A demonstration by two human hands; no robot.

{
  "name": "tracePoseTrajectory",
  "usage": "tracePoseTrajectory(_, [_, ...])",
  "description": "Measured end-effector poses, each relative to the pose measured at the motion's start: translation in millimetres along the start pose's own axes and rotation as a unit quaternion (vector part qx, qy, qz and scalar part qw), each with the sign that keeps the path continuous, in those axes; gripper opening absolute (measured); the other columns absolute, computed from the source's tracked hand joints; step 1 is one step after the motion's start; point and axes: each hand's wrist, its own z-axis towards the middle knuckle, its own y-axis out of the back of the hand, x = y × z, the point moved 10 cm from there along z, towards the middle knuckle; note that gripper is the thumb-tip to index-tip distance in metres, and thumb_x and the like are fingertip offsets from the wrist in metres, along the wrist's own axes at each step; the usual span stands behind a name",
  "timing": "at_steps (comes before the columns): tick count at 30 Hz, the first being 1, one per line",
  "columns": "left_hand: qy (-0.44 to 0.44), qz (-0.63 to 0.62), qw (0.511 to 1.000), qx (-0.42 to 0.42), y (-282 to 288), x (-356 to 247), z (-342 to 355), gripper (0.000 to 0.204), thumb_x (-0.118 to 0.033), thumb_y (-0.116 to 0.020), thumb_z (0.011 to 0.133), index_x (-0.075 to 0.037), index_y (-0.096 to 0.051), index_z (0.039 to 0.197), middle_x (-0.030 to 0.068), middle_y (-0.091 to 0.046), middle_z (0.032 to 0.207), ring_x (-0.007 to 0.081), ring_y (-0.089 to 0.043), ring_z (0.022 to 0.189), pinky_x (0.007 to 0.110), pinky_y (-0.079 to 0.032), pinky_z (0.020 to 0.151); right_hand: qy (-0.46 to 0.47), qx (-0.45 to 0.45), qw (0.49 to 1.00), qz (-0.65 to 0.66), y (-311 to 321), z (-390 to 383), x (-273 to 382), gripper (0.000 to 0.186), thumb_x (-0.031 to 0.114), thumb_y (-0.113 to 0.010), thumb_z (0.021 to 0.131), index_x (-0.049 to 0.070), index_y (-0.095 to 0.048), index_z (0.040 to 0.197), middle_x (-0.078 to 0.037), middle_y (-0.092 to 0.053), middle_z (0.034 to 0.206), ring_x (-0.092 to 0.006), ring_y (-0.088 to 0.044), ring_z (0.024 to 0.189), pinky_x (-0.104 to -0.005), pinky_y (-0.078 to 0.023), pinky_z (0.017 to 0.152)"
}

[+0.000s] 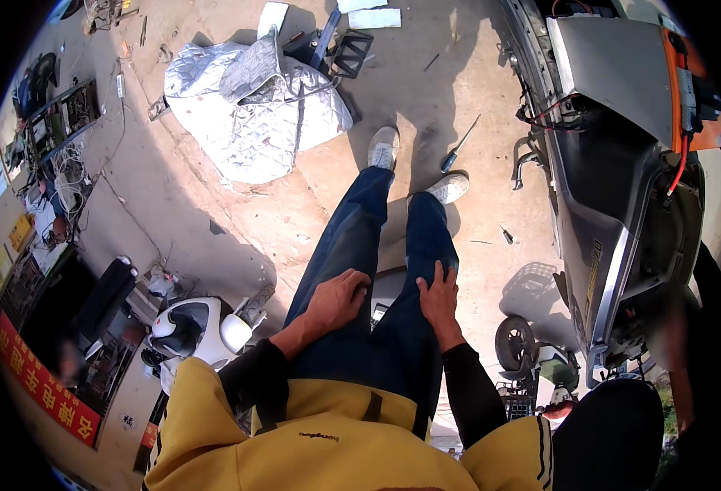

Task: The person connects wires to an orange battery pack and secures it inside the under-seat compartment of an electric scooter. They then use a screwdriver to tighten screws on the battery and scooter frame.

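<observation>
My left hand rests on my left thigh with its fingers loosely bent and nothing visible in it. On my right thigh lies my right hand, fingers spread, holding nothing. Both touch the blue trousers. Beyond my feet, a screwdriver with a dark blue handle lies on the ground beside my right shoe. Neither hand is near it.
To the right stands a large grey vehicle body with a grey, orange-edged box and a red cable. A silver quilted cover lies ahead. At left stands a white scooter; a person's blurred arm shows at far right.
</observation>
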Motion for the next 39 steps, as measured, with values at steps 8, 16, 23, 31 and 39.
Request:
tracePoseTrajectory(8, [0.011, 0.026, 1.0, 0.005, -46, 1, -7, 0.014, -0.009, -0.065, 0.091, -0.008, -0.064, 0.104, 0.0112, -0.069, 0.098, 0.0357, -0.069, 0.085, 0.043, -0.055, 0.071, -0.03, 0.03, 0.999, -0.025, -32, -6, -9, 0.062, 0.035, -0.067, 0.094, 0.006, -0.047, 0.146, -0.028, -0.041, 0.147, -0.0516, -0.052, 0.121, -0.0573, -0.051, 0.095])
tracePoseTrajectory(16, [0.006, 0.065, 0.997, 0.039, -72, -7, 19, 0.013, -0.007, -0.067, 0.089, -0.008, -0.065, 0.102, 0.0103, -0.069, 0.095, 0.0326, -0.07, 0.08, 0.039, -0.055, 0.068, -0.069, 0.039, 0.996, 0.038, -44, 2, -22, 0.062, 0.033, -0.066, 0.095, 0.006, -0.045, 0.146, -0.025, -0.041, 0.149, -0.0484, -0.051, 0.123, -0.0576, -0.05, 0.096])
tracePoseTrajectory(23, [-0.036, 0.086, 0.993, 0.066, -59, -2, 24, 0.015, -0.004, -0.068, 0.088, -0.006, -0.066, 0.102, 0.0101, -0.066, 0.089, 0.0255, -0.067, 0.065, 0.033, -0.053, 0.06, -0.025, 0.002, 0.997, 0.077, -62, 82, -30, 0.058, 0.027, -0.069, 0.093, 0.008, -0.047, 0.144, -0.023, -0.049, 0.139, -0.0447, -0.052, 0.124, -0.0559, -0.046, 0.101])
tracePoseTrajectory(31, [-0.022, 0.059, 0.994, 0.095, -50, 21, 25, 0.024, -0.002, -0.07, 0.084, -0.008, -0.064, 0.107, 0.0059, -0.068, 0.096, 0.0248, -0.069, 0.076, 0.033, -0.054, 0.06, 0.023, -0.066, 0.996, 0.046, -61, 345, -51, 0.06, 0.025, -0.07, 0.092, 0.017, -0.047, 0.146, -0.025, -0.042, 0.148, -0.046, -0.049, 0.131, -0.0554, -0.046, 0.104])
tracePoseTrajectory(39, [-0.002, -0.049, 0.993, 0.104, -36, 44, 16, 0.027, 0.0, -0.07, 0.084, -0.005, -0.063, 0.11, 0.0076, -0.068, 0.097, 0.0258, -0.07, 0.08, 0.033, -0.054, 0.063, 0.048, -0.137, 0.989, 0.038, -85, 434, -63, 0.048, 0.019, -0.069, 0.093, 0.015, -0.055, 0.139, -0.025, -0.054, 0.12, -0.0444, -0.06, 0.112, -0.0509, -0.051, 0.093])
